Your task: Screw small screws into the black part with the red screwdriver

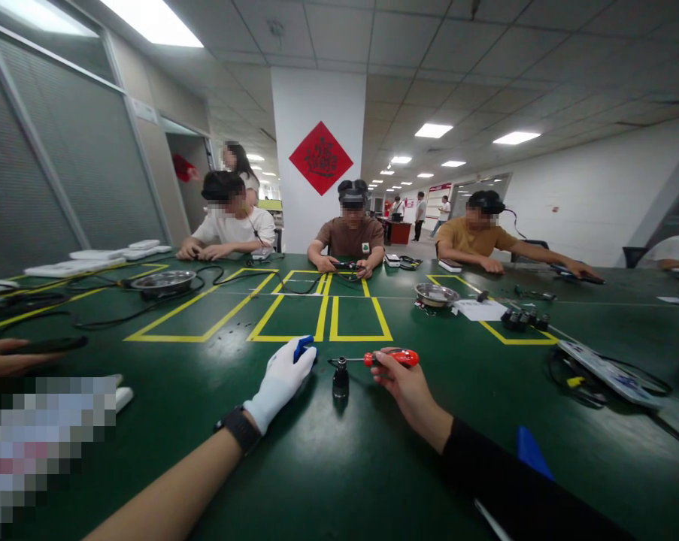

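Note:
My left hand (pixel 280 381), in a white glove, rests on the green table (pixel 339 466) with its fingers closed around a small blue object (pixel 303 347). My right hand (pixel 402 380) grips a red-handled screwdriver (pixel 392 357) held level, its shaft pointing left. The screwdriver tip reaches a small black cylindrical part (pixel 340 378) standing upright on the table between my hands. A black watch sits on my left wrist (pixel 240 428).
Yellow tape boxes (pixel 319 310) mark the table ahead. Metal bowls (pixel 435 294) (pixel 163 282), black cables (pixel 91 304), a white sheet (pixel 479 309) and small black parts (pixel 522 320) lie further off. Three people sit across; another person's hand (pixel 4 357) is at left. Something blue (pixel 531 452) lies by my right arm.

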A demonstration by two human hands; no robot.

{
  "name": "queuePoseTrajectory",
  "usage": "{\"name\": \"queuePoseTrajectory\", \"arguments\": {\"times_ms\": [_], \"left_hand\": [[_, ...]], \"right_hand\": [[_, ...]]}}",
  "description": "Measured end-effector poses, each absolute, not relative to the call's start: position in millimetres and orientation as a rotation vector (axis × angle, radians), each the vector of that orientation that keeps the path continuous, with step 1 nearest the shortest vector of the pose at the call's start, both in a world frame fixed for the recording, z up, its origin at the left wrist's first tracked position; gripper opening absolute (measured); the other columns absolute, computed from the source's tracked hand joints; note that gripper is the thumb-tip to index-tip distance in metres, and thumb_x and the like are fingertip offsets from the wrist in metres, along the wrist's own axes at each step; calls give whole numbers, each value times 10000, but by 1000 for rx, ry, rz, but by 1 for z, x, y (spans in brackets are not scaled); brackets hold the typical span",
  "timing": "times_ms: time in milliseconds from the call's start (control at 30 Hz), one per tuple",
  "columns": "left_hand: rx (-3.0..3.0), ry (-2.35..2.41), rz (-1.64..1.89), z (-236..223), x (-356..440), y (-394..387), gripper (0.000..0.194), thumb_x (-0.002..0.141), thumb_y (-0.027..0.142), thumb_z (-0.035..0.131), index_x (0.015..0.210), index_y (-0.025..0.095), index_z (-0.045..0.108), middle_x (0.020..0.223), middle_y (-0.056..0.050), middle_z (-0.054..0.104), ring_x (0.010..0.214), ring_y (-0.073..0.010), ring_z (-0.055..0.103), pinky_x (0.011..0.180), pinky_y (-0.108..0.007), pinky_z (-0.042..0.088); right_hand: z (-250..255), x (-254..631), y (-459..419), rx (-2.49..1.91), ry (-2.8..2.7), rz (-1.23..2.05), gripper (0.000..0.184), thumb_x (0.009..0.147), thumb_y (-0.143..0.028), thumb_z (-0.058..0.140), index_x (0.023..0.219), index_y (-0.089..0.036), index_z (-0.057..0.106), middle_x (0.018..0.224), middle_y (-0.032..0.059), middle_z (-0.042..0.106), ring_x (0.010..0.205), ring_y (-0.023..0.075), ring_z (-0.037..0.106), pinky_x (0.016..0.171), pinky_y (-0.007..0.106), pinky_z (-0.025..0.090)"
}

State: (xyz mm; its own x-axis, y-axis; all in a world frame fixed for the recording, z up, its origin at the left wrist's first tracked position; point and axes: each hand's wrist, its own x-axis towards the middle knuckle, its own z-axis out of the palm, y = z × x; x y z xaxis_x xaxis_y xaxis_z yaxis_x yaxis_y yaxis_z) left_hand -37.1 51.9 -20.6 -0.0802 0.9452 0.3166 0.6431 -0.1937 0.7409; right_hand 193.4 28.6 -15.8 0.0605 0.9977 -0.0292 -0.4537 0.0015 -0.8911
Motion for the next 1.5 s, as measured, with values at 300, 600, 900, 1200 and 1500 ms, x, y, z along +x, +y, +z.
{"name": "queuePoseTrajectory", "arguments": {"times_ms": [300,600,900,1200,1500], "left_hand": [[1910,1750,1130,-26,-38,54,443,856,413,452,1197,163,584,1071,-93,675,1018,-247,614,952,-391,444],[1919,1806,1101,-25,-37,53,417,851,404,461,1178,183,595,1063,-86,670,1030,-245,598,959,-387,431],[1941,1792,1117,-25,-37,52,419,853,401,452,1179,180,597,1021,-79,676,987,-234,610,939,-377,441],[1919,1717,1126,-25,-39,53,392,842,386,466,1136,177,621,1015,-77,681,966,-225,615,903,-347,459],[1908,1440,949,-19,-55,57,454,821,451,501,1127,134,613,852,-54,693,750,-206,637,708,-316,505]], "right_hand": [[-18,196,30,-936,-779,1396,295,644,-280,805,841,-131,644,743,57,710,583,101,607,538,203,485],[-18,197,31,-933,-792,1413,263,648,-269,802,822,-140,652,761,57,710,573,97,590,539,209,478],[-17,198,32,-941,-776,1413,274,609,-273,825,790,-148,661,716,34,704,556,96,589,523,207,471],[-17,200,32,-936,-798,1457,265,640,-270,814,831,-147,676,773,46,717,592,99,608,544,203,491],[-20,201,34,-915,-854,1452,245,647,-268,811,810,-147,674,783,61,721,641,135,663,610,240,535]]}}
